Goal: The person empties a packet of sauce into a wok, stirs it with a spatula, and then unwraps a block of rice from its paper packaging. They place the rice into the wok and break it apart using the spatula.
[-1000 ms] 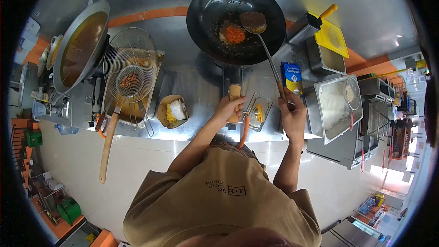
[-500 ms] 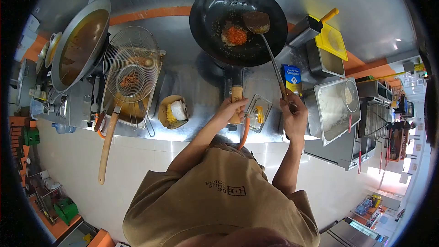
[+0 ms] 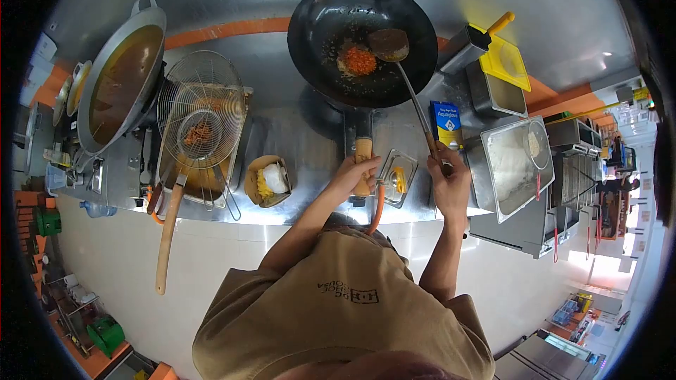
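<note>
My left hand point(image 3: 354, 174) is closed around the wooden handle of a large black wok point(image 3: 317, 17). In the wok lies a small heap of chopped orange-red food point(image 3: 360, 61), with paler bits and oil around it. My right hand point(image 3: 451, 181) grips the long handle of a wok spatula point(image 3: 389, 44). The spatula's broad head is inside the wok, just right of the heap. Near my left hand, a small metal tray point(image 3: 399, 181) holds something yellow. A blue packet point(image 3: 447, 124) lies just beyond my right hand.
At left stand a big pan of brown liquid point(image 3: 123, 84) and a wire strainer point(image 3: 201, 109) over a tray. A cardboard box point(image 3: 267, 181) holds yellow and white food. On the right are a steel tray point(image 3: 514, 169), a yellow lid point(image 3: 507, 63) and a metal container point(image 3: 496, 91).
The whole view has shifted slightly. The spatula head sits a little nearer the wok's handle side. Both hands keep their grips.
</note>
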A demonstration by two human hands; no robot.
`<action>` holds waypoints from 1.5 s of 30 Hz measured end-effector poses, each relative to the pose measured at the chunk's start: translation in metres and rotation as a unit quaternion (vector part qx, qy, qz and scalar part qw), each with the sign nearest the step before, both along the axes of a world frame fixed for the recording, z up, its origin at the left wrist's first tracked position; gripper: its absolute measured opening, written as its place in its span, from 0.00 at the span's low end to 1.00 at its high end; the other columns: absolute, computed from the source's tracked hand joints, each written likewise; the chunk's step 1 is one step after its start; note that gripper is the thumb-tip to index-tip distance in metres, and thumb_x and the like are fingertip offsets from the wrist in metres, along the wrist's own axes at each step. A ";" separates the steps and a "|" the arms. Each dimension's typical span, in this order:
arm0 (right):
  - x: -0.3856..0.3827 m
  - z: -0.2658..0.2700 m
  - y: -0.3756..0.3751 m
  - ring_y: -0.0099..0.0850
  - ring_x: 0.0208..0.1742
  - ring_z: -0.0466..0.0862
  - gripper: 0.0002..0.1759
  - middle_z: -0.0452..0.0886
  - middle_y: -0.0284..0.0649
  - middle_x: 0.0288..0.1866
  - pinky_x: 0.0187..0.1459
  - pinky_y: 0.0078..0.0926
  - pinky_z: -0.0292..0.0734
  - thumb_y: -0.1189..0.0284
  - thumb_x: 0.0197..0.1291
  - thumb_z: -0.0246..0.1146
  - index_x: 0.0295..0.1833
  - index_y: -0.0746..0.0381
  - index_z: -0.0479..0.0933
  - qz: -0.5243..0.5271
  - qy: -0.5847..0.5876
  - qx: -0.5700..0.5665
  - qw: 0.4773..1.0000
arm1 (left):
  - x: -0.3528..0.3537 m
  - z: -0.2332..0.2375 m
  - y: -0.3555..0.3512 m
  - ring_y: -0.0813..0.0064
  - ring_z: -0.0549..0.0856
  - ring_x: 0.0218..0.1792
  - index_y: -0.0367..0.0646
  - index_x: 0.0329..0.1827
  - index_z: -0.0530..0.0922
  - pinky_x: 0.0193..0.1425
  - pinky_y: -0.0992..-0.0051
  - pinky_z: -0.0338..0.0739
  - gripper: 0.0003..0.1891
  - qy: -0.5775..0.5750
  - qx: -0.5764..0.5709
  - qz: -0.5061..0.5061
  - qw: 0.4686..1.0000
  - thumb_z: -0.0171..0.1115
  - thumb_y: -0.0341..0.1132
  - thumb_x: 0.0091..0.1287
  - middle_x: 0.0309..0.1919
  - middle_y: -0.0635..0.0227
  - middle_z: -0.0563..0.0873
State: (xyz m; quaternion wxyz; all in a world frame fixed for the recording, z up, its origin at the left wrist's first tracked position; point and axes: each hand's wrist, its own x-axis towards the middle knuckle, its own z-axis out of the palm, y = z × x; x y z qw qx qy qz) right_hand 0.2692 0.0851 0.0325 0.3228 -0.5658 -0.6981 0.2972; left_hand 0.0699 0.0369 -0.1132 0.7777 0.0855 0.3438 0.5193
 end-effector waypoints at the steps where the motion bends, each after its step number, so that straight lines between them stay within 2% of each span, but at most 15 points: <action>1: -0.001 0.000 0.000 0.22 0.26 0.81 0.20 0.88 0.42 0.39 0.33 0.23 0.75 0.75 0.64 0.67 0.60 0.69 0.82 0.001 -0.007 0.007 1.000 | 0.000 0.000 0.000 0.79 0.79 0.24 0.50 0.48 0.75 0.28 0.74 0.74 0.08 0.000 0.001 0.000 1.000 0.67 0.36 0.74 0.28 0.76 0.78; 5: -0.002 0.000 0.002 0.24 0.27 0.82 0.19 0.88 0.43 0.39 0.34 0.24 0.76 0.75 0.63 0.67 0.60 0.69 0.82 -0.005 -0.042 -0.025 0.999 | -0.001 0.001 0.000 0.79 0.78 0.23 0.50 0.48 0.74 0.28 0.74 0.74 0.08 0.007 0.015 0.000 1.000 0.66 0.36 0.74 0.28 0.75 0.77; 8: -0.007 -0.013 0.007 0.23 0.33 0.83 0.20 0.89 0.44 0.41 0.37 0.25 0.78 0.73 0.64 0.66 0.61 0.68 0.82 0.008 -0.024 -0.019 0.999 | -0.001 0.000 0.000 0.79 0.78 0.23 0.49 0.49 0.74 0.28 0.74 0.74 0.08 0.005 0.004 -0.002 1.000 0.66 0.36 0.74 0.28 0.75 0.77; 16: -0.026 -0.039 0.034 0.44 0.39 0.89 0.19 0.88 0.56 0.42 0.43 0.34 0.81 0.74 0.61 0.65 0.56 0.70 0.83 0.061 -0.107 0.101 0.987 | -0.002 0.003 0.000 0.78 0.78 0.24 0.48 0.49 0.75 0.28 0.73 0.74 0.08 0.015 0.005 -0.002 1.000 0.66 0.36 0.74 0.28 0.75 0.77; 19: -0.025 -0.038 0.039 0.44 0.40 0.90 0.19 0.88 0.55 0.42 0.44 0.35 0.82 0.73 0.61 0.65 0.57 0.70 0.82 0.049 -0.117 0.119 0.985 | -0.002 0.002 -0.001 0.79 0.78 0.24 0.49 0.49 0.75 0.28 0.73 0.74 0.08 0.012 0.008 0.000 1.000 0.66 0.37 0.74 0.29 0.75 0.77; 22: -0.017 -0.030 0.039 0.51 0.44 0.89 0.17 0.86 0.61 0.46 0.46 0.40 0.83 0.77 0.61 0.63 0.54 0.72 0.82 0.022 -0.072 0.035 0.997 | -0.002 0.005 -0.001 0.79 0.78 0.24 0.49 0.49 0.75 0.28 0.74 0.73 0.08 0.006 0.002 0.002 1.000 0.65 0.37 0.74 0.29 0.75 0.77; 25: -0.014 -0.018 0.034 0.49 0.45 0.90 0.17 0.86 0.61 0.46 0.46 0.37 0.83 0.77 0.62 0.63 0.55 0.72 0.82 0.035 -0.025 -0.001 0.999 | -0.002 0.005 -0.001 0.80 0.78 0.25 0.50 0.49 0.75 0.29 0.74 0.73 0.08 0.013 0.001 -0.004 1.000 0.65 0.37 0.74 0.28 0.75 0.76; 29: -0.025 -0.025 0.037 0.50 0.45 0.90 0.16 0.87 0.60 0.44 0.46 0.36 0.83 0.77 0.62 0.63 0.54 0.72 0.83 0.044 -0.063 0.000 0.997 | -0.002 0.001 0.000 0.80 0.78 0.24 0.49 0.49 0.75 0.29 0.74 0.73 0.08 0.012 0.012 -0.004 1.000 0.66 0.38 0.74 0.29 0.75 0.76; 35: -0.027 -0.054 0.052 0.49 0.45 0.90 0.17 0.87 0.60 0.44 0.47 0.36 0.82 0.75 0.62 0.62 0.55 0.73 0.82 0.046 -0.050 0.067 0.995 | -0.003 0.000 -0.002 0.79 0.79 0.25 0.48 0.50 0.75 0.29 0.74 0.76 0.11 0.004 0.013 0.003 1.000 0.67 0.40 0.73 0.31 0.74 0.79; 37: -0.012 -0.048 0.051 0.37 0.37 0.89 0.21 0.89 0.52 0.43 0.41 0.30 0.80 0.72 0.62 0.64 0.59 0.70 0.82 0.047 -0.059 0.079 0.994 | -0.003 -0.003 -0.006 0.78 0.80 0.26 0.48 0.51 0.75 0.30 0.73 0.78 0.12 -0.006 0.019 0.010 1.000 0.67 0.41 0.73 0.33 0.73 0.80; 38: -0.010 -0.032 0.044 0.37 0.37 0.89 0.21 0.89 0.52 0.43 0.41 0.30 0.80 0.72 0.62 0.64 0.59 0.70 0.82 0.053 -0.060 0.079 0.994 | -0.002 -0.002 -0.009 0.76 0.83 0.29 0.48 0.54 0.74 0.31 0.72 0.80 0.14 0.053 0.014 0.018 0.998 0.65 0.44 0.75 0.36 0.71 0.81; 40: -0.007 0.013 0.029 0.45 0.48 0.90 0.20 0.88 0.58 0.47 0.52 0.33 0.81 0.74 0.62 0.62 0.58 0.73 0.81 0.025 -0.029 -0.088 0.995 | -0.001 -0.006 -0.016 0.74 0.85 0.31 0.48 0.56 0.74 0.32 0.70 0.82 0.17 0.108 0.008 0.030 0.994 0.63 0.48 0.76 0.39 0.68 0.83; 42: 0.002 0.026 0.027 0.44 0.48 0.90 0.21 0.88 0.57 0.47 0.52 0.33 0.81 0.74 0.62 0.63 0.58 0.72 0.81 0.039 -0.039 -0.110 0.992 | -0.006 -0.023 -0.027 0.70 0.88 0.38 0.45 0.59 0.74 0.39 0.66 0.86 0.24 0.074 -0.020 0.049 0.996 0.59 0.56 0.76 0.41 0.68 0.85; 43: 0.004 0.028 0.027 0.44 0.48 0.90 0.21 0.88 0.57 0.48 0.52 0.32 0.80 0.73 0.61 0.64 0.59 0.72 0.82 0.047 -0.046 -0.134 0.989 | -0.012 -0.028 -0.034 0.70 0.88 0.38 0.45 0.59 0.74 0.39 0.66 0.86 0.24 0.072 -0.020 0.051 0.996 0.59 0.56 0.76 0.41 0.68 0.85; 45: 0.000 0.029 0.030 0.43 0.47 0.90 0.21 0.88 0.56 0.47 0.51 0.32 0.80 0.73 0.62 0.64 0.59 0.71 0.82 0.060 -0.078 -0.122 0.988 | -0.029 -0.036 -0.048 0.69 0.88 0.40 0.44 0.62 0.74 0.43 0.67 0.86 0.28 0.026 -0.017 -0.015 0.999 0.56 0.60 0.76 0.45 0.64 0.85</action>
